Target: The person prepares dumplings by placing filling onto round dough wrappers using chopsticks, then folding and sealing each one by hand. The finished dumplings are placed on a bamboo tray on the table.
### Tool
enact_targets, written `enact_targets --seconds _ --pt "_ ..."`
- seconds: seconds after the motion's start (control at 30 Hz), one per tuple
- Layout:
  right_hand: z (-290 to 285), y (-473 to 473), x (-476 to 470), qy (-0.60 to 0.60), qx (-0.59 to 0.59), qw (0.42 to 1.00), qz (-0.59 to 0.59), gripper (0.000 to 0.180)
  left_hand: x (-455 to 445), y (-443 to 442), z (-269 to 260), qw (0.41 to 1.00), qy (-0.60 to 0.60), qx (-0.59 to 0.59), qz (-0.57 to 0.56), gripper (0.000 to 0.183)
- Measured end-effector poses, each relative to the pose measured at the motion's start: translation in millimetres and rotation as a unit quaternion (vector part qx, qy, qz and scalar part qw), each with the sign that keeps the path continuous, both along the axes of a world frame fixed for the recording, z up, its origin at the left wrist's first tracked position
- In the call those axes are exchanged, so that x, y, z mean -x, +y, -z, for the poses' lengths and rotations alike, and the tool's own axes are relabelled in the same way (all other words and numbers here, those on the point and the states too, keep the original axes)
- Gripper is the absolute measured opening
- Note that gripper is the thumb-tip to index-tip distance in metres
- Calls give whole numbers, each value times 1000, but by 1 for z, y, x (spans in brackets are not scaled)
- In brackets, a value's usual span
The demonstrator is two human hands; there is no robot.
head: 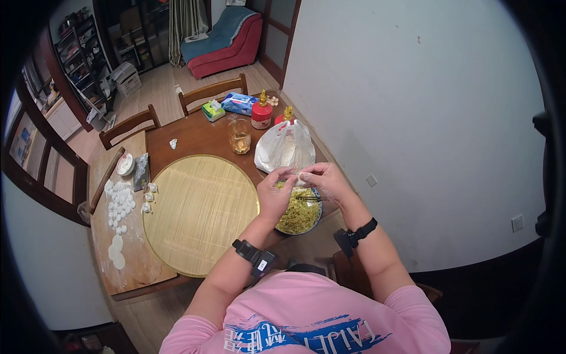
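My left hand (275, 194) and my right hand (328, 180) meet above a patterned bowl of chopped green filling (299, 214), pinching a small white piece of dough (300, 180) between their fingertips. Chopsticks (311, 198) lie across the filling. Left of my hands is a large round bamboo mat (201, 217), with several dumplings (149, 197) at its left edge. Farther left, a floury wooden board (141, 261) holds several small dough lumps (119, 203) and flat round wrappers (116, 252).
A rolling pin (106, 181), a bowl of flour (125, 164) and a cleaver (141, 171) lie on the board. Behind my hands stand a white plastic bag (285, 148), a glass of amber liquid (240, 137), a red bottle (261, 114) and tissue packs (239, 103). The wall (398, 132) is at right.
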State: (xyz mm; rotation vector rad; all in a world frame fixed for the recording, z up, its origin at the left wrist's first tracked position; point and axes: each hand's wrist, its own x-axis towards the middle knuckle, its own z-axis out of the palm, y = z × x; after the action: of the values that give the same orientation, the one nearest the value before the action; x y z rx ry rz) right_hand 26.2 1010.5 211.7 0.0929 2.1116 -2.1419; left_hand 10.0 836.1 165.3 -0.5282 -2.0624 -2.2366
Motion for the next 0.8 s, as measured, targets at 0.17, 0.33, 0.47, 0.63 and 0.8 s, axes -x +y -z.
enact_targets --seconds 0.17,0.33,0.47,0.63,0.8 --pt "-4 2 -1 -6 14 1000 11 19 0 1 -6 991 128 28 -23 87" --pt "-13 -3 0 -29 50 997 -46 19 19 1 0 974 195 49 103 93" --pt "-24 -10 -2 -30 54 996 -65 18 23 -1 -12 967 159 26 197 76" --pt "-32 -14 -2 -24 55 996 -64 17 16 -4 -29 966 137 20 217 60" --pt "-36 -11 -1 -17 19 996 -88 19 11 -13 -41 967 153 110 173 56"
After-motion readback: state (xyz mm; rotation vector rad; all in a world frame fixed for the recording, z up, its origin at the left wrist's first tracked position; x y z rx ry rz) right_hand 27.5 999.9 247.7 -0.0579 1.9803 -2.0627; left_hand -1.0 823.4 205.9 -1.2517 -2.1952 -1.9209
